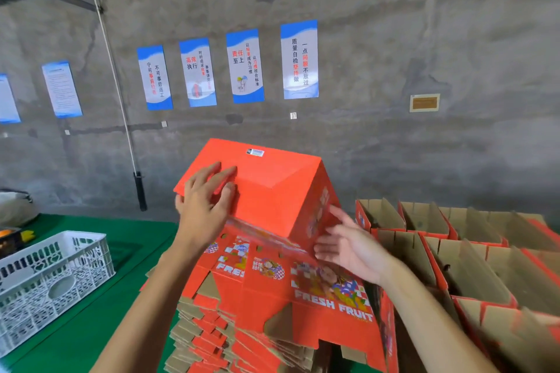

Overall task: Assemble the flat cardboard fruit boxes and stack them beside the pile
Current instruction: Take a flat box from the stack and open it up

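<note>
Fingers of both hands lie spread on red box (right blurred).

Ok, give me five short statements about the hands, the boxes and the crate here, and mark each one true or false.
1. The left hand presses flat on the red box. True.
2. The right hand grips a white crate. False: its fingers are spread open at the box's side.
3. The white crate sits left of the flat pile. True.
4. The assembled boxes stand left of the pile. False: they are on its right.
5. The table cover is blue. False: it is green.
</note>
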Tool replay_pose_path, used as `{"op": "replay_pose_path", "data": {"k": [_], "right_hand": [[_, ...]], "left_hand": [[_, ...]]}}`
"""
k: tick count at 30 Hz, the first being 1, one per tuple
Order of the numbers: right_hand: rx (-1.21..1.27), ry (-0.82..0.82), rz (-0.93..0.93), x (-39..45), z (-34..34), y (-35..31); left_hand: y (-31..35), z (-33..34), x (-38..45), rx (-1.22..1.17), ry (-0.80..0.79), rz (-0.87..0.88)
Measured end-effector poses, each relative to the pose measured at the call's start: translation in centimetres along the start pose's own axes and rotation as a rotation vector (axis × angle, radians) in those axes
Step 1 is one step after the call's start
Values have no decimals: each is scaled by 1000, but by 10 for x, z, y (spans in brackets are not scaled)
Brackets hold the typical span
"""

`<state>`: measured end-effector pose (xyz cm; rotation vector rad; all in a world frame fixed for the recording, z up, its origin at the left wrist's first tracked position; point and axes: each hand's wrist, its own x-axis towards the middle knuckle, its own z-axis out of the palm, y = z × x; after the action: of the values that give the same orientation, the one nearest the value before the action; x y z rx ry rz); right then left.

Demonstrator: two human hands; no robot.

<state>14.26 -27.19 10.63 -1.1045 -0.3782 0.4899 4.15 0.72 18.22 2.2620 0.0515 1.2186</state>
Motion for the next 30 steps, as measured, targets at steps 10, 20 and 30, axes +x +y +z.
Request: {"op": "replay_pose_path", "data": {"k": [10, 20, 30], "right_hand": [[-660, 261, -427, -70, -68, -57], [-1092, 735, -529, -211, -214, -98], [-911, 829, -542, -291, -304, -138]], "left_hand": [[119, 125, -21, -798, -247, -265], [254, 285, -122, -1020, -834, -321], [380, 364, -178, -1079, -795, -224]]}}
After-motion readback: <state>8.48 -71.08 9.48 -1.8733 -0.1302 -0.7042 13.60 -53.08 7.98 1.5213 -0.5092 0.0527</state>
